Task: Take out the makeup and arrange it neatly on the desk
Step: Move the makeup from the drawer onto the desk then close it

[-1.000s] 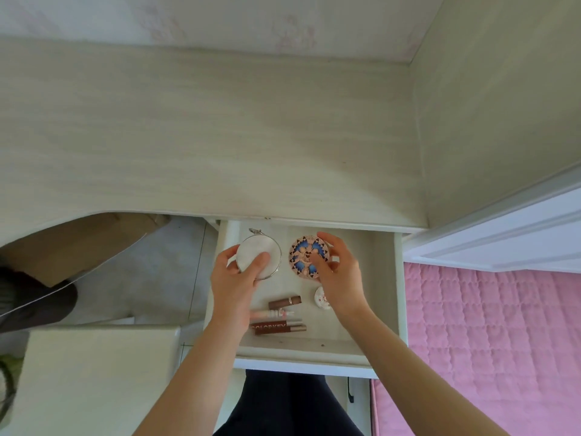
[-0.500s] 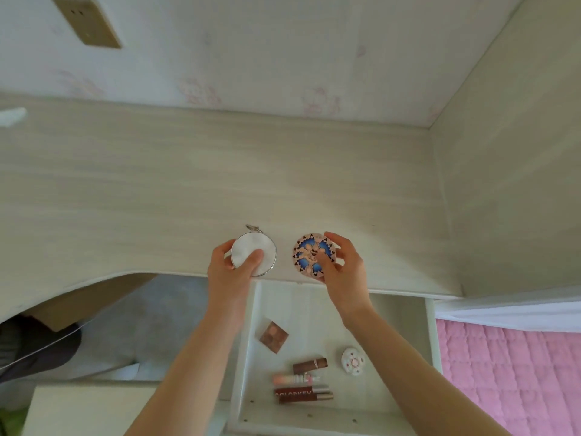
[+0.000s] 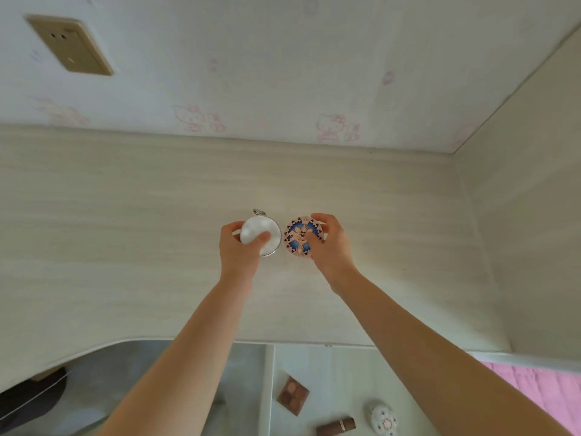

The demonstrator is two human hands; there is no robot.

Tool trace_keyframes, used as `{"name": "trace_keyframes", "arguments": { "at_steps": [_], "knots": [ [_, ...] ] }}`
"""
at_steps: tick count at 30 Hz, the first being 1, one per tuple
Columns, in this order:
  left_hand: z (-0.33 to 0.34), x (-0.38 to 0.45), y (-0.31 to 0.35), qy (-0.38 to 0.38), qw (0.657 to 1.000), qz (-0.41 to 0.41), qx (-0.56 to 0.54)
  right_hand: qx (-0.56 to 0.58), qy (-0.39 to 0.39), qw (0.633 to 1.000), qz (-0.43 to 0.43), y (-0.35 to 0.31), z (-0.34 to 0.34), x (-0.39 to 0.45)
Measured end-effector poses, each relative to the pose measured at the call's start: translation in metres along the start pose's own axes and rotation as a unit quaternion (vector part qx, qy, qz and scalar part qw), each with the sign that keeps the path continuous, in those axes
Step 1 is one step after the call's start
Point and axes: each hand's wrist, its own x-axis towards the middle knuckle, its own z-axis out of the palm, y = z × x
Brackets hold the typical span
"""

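My left hand [image 3: 240, 250] grips a round white compact with a silver rim and a small ring [image 3: 262, 231], over the middle of the pale wooden desk [image 3: 125, 231]. Right beside it, my right hand [image 3: 328, 243] holds a round pink compact with a blue pattern [image 3: 298, 236]. Whether the two compacts touch the desk surface I cannot tell. Below, the open drawer [image 3: 333, 366] holds a small brown eyeshadow palette [image 3: 293, 395], a brown lipstick tube [image 3: 336, 425] and a small round patterned white case [image 3: 383, 418].
A wall with pink cartoon cat prints and a beige socket [image 3: 70, 45] stands behind the desk. A pale side panel [image 3: 528, 231] closes the desk on the right. A pink quilted bed [image 3: 547, 391] lies at lower right.
Both hands lifted the two compacts out of the drawer and carried them forward to the middle of the desk. The view tilted up towards the wall.
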Motion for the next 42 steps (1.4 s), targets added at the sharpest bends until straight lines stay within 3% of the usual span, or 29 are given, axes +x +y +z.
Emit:
{"name": "trace_keyframes", "arguments": {
  "at_steps": [10, 17, 24, 31, 36, 38, 42],
  "knots": [
    [0.002, 0.028, -0.009, -0.005, 0.998, -0.002, 0.055, -0.045, -0.009, 0.999, 0.006, 0.007, 0.021, 0.031],
    [-0.005, 0.026, -0.020, 0.009, 0.986, 0.058, 0.154, -0.144, -0.009, 0.989, -0.046, 0.018, 0.023, 0.031],
    [-0.006, 0.024, -0.027, 0.036, 0.942, 0.114, 0.314, -0.246, -0.009, 0.965, -0.090, 0.023, 0.022, 0.026],
    [-0.008, 0.028, -0.034, 0.029, 0.918, 0.130, 0.374, -0.329, -0.006, 0.936, -0.123, 0.030, 0.016, 0.025],
    [-0.007, 0.014, -0.039, 0.042, 0.899, 0.188, 0.394, -0.381, 0.000, 0.906, -0.182, 0.036, 0.011, 0.021],
    [-0.011, 0.007, -0.044, 0.024, 0.878, 0.255, 0.404, -0.400, 0.010, 0.891, -0.216, 0.037, 0.011, 0.016],
    [-0.015, 0.002, -0.057, -0.051, 0.791, 0.377, 0.479, -0.447, -0.001, 0.842, -0.303, 0.045, 0.015, 0.004]
  ]
}}
